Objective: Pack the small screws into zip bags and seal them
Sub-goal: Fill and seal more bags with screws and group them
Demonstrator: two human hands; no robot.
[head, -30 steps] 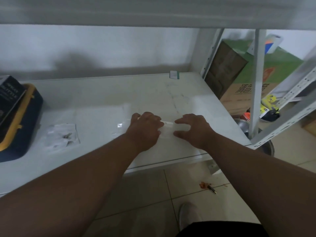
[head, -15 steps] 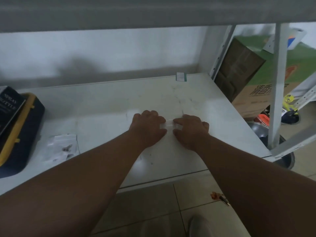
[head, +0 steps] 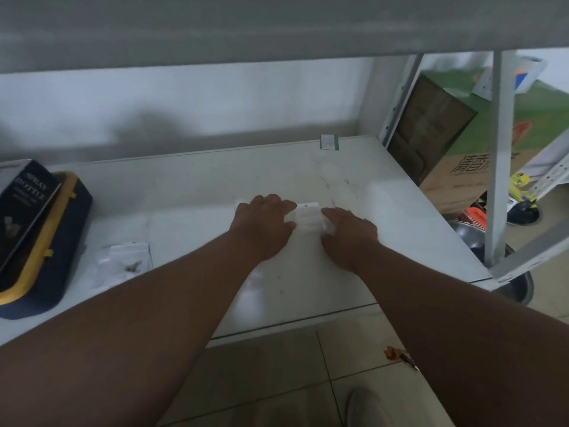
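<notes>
1. Centre of frame: left hand (head: 264,224) and right hand (head: 348,234) down on a small clear zip bag (head: 306,216), on the white shelf top (head: 400,241) just above mid-frame.
2. Hands: both palm-down, fingers bent over the bag's two ends. Pinching or only pressing — cannot tell; fingertips hidden under knuckles.
3. Step, by the look of it: closing the zip strip. Best done w/ bag flat on the shelf, one end pinned, other hand's fingertips run along the strip end to end, air pushed out first.
4. Worth checking: screws kept low in the bag, clear of the strip, or no full seal.
5. Bag's look: see-through, whitish, ribbed band across the middle, small hole near the top edge. Contents not visible.
6. Lower left of frame: second zip bag (head: 124,265) lying flat, few dark screws (head: 133,267) inside; well apart from the hands.
7. Far left: spray bottle box (head: 26,204) atop a navy-and-yellow case (head: 66,241).
</notes>
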